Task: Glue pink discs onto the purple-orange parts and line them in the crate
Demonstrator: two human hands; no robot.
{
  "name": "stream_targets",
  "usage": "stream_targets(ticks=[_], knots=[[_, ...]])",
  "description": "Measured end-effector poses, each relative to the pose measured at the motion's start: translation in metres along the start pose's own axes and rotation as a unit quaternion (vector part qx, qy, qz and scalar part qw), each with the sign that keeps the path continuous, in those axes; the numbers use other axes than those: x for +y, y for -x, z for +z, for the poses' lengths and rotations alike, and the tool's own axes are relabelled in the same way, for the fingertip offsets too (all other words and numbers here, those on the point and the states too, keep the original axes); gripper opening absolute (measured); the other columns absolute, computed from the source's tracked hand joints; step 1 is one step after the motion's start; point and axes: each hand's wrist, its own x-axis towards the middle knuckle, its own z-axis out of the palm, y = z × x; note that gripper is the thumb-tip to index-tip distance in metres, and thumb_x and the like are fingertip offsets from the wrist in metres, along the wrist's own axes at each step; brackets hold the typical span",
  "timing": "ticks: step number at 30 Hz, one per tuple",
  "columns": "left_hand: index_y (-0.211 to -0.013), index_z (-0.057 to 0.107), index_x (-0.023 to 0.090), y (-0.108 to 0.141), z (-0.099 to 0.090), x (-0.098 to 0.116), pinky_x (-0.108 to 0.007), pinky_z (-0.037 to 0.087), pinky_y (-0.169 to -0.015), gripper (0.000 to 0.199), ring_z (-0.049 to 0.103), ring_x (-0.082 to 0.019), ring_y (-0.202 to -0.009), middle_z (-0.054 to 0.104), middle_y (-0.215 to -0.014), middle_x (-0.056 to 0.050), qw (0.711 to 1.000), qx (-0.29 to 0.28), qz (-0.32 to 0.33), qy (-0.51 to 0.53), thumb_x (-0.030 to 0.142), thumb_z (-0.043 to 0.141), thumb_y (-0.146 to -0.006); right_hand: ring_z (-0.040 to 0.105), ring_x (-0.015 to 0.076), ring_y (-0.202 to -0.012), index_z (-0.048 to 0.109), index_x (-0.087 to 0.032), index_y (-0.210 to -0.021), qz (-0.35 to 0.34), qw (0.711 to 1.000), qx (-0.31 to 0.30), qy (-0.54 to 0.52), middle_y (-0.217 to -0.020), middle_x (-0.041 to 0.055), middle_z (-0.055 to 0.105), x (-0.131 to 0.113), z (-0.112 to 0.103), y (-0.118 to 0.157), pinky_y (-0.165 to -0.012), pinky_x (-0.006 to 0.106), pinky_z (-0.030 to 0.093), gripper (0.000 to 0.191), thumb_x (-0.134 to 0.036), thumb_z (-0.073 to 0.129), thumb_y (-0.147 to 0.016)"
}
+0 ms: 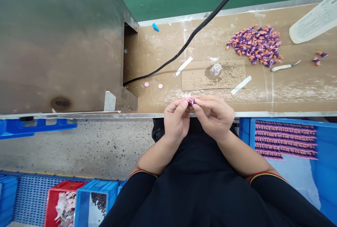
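head view: pink-and-purple piece (191, 100) pinched between left hand (177, 120) and right hand (214, 114).

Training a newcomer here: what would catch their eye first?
The heap of small purple-and-orange pieces on the cardboard-covered bench, right of centre, stands out first. Below it, at lower right, a blue crate holds neat rows of purple and pink pieces. In the centre, the left hand and right hand pinch a small pink-and-purple piece at the bench's front edge.

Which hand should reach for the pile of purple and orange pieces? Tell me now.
Probably the right hand: it sits nearer the pile than the left hand does. Both hands are pinching a small pink piece, though, so either must first let go.
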Motion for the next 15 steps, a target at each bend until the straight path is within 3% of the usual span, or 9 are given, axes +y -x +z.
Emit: stream_targets(ticks=[10, 15], knots=[[-0.088, 0.089, 0.031, 0.002, -0.001, -0.005, -0.030, 0.069, -0.085, 0.029, 0.081, -0.016, -0.085, 0.086, -0.091, -0.002, 0.998, 0.008, 0.050, -0.026, 0.056, 0.100, -0.077, 0.086, 0.0236, -0.095, 0.082, -0.033, -0.114, -0.014, 1.000, 0.005, 0.013, -0.106, 0.0018, 0.087, 0.000, 0.000, -0.001, -0.084, 0.041, 0.075, 0.024, -0.015, 0.080, -0.098], [-0.092, 0.089, 0.030, 0.005, 0.000, -0.011, -0.035, 0.069, -0.098, 0.022, 0.084, -0.019, -0.098, 0.087, -0.100, -0.005, 0.983, 0.033, 0.155, -0.090, 0.051, 0.093, -0.088, 0.086, 0.0243, -0.097, 0.082, -0.032, -0.112, -0.019, 0.999, 0.001, 0.027, -0.105, 0.0022, 0.086, 0.001, 0.000, 0.000, -0.082, 0.040, 0.076, 0.022, -0.015, 0.080, -0.098]])
